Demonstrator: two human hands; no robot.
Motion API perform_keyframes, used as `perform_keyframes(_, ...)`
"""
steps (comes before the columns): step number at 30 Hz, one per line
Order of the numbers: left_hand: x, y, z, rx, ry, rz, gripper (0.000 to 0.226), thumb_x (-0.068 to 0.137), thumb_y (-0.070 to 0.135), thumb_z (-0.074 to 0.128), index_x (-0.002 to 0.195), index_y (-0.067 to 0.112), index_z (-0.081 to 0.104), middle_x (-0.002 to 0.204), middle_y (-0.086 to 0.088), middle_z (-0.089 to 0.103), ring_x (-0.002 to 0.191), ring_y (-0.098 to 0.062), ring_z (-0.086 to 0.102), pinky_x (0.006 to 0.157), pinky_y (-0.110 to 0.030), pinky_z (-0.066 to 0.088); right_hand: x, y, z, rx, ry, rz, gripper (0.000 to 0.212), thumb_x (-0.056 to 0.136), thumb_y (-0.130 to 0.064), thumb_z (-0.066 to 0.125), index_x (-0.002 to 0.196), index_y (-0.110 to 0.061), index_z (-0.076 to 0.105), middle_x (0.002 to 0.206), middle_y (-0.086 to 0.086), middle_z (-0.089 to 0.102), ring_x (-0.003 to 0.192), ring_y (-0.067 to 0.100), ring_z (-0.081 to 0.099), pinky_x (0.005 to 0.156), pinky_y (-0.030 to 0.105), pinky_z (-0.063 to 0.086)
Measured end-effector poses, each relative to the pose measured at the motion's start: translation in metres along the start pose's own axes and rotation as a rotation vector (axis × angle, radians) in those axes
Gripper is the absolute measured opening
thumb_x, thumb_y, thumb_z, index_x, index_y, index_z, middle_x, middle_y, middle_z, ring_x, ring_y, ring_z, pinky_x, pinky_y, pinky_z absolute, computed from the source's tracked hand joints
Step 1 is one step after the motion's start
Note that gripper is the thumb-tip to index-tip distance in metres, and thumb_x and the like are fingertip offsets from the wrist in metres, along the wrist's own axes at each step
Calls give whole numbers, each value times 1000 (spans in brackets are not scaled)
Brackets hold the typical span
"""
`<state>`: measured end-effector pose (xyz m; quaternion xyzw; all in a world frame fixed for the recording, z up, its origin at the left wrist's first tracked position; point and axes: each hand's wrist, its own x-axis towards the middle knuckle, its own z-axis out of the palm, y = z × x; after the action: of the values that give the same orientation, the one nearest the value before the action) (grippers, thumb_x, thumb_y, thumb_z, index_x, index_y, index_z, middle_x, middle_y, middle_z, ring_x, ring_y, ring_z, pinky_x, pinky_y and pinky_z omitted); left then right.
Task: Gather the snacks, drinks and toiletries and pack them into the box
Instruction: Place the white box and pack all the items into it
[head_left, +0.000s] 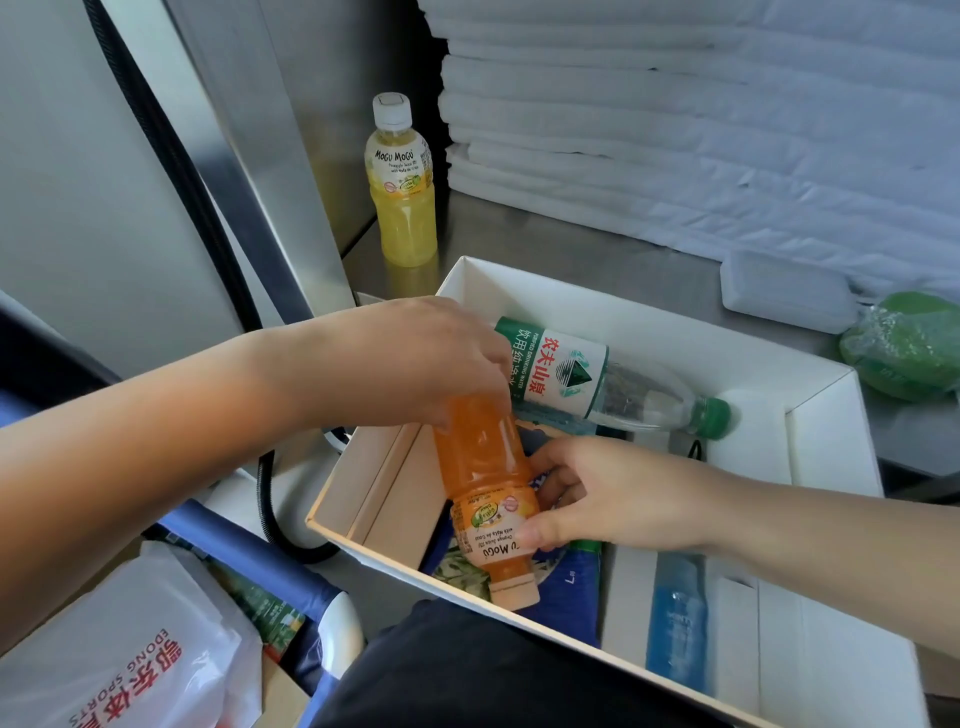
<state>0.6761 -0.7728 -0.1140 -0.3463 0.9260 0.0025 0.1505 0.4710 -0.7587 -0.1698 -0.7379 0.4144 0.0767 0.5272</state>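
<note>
Gripping the base of the orange juice bottle from above, the left hand curls its fingers round the upper end. The right hand holds the same bottle lower down, thumb and fingers wrapped round the labelled part. The bottle is tilted with its cap pointing toward the person, and it hangs over the near left part of the open white box.

Inside the box, a water bottle with a green cap lies on its side along the far wall. A blue snack packet lies under the orange bottle, and a blue tube sits in a slot near the front right.

The box stands on a steel surface. A yellow juice bottle stands upright beyond the box's far left corner, apart from it. To the right of the box lie a white plastic case and a green wrapped item. Folded white towels are stacked at the back. A white plastic bag lies at the lower left.
</note>
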Motion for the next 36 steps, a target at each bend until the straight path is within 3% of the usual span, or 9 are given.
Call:
perform_keyframes(3,-3,-2,8,80,72,-9,41,91,47,52,131,41,42,130,19,43,118,-4,41,105,-30,31,-2,1,1,37,7,24,52,74,-41,75,118,-24,53,102,-6,68,92,8,66,86,31,54)
perform_keyframes(6,1,-6,14,-46,52,-39,42,91,42,54,131,39,44,132,18,43,119,-6,42,103,-28,35,-2,-2,-3,51,-33,44,60,72,-43,75,123,-20,52,107,-4,67,96,8,66,89,32,54)
perform_keyframes(9,5,-8,12,-162,2,-74,40,90,34,57,130,37,49,133,19,45,122,-2,37,103,-22,29,0,-10,-2,271,-118,114,72,64,-54,69,122,-15,51,113,2,67,98,14,68,89,33,54)
perform_keyframes(14,-1,-13,15,-304,50,-115,36,89,25,60,124,34,56,129,18,49,118,0,40,95,-16,30,2,-12,6,295,-72,112,34,79,-41,68,105,-22,57,107,0,70,91,11,70,82,27,56)
perform_keyframes(18,-3,-14,13,-383,178,-142,31,89,19,58,118,30,62,121,13,55,109,-2,48,91,-16,38,-2,-17,4,403,-43,135,47,63,-51,68,98,-22,60,94,0,74,85,12,71,77,26,57)
perform_keyframes(22,-4,-12,12,-427,277,-126,29,88,22,59,116,26,64,115,8,60,101,-6,55,89,-27,47,-9,-22,2,502,-68,130,52,66,-50,67,105,-16,62,96,0,74,88,13,71,73,23,57)
perform_keyframes(26,-13,-15,10,-451,392,-124,29,87,33,56,112,25,66,111,8,64,99,-5,56,86,-21,44,-14,-26,-3,621,-111,107,54,70,-43,69,115,-14,61,104,3,72,94,16,69,74,23,56)
perform_keyframes(30,-18,-18,5,-473,412,-125,32,84,43,57,109,27,68,113,13,62,98,3,52,83,-8,37,-13,-31,0,741,-81,88,53,65,-39,73,110,-14,63,102,5,73,94,18,70,75,26,57)
perform_keyframes(36,-17,-16,7,-499,364,-112,28,85,37,58,109,26,69,119,14,61,105,2,53,88,-9,37,-3,-40,17,893,-42,65,52,68,-36,73,111,-10,62,102,9,72,94,21,70,74,29,58)
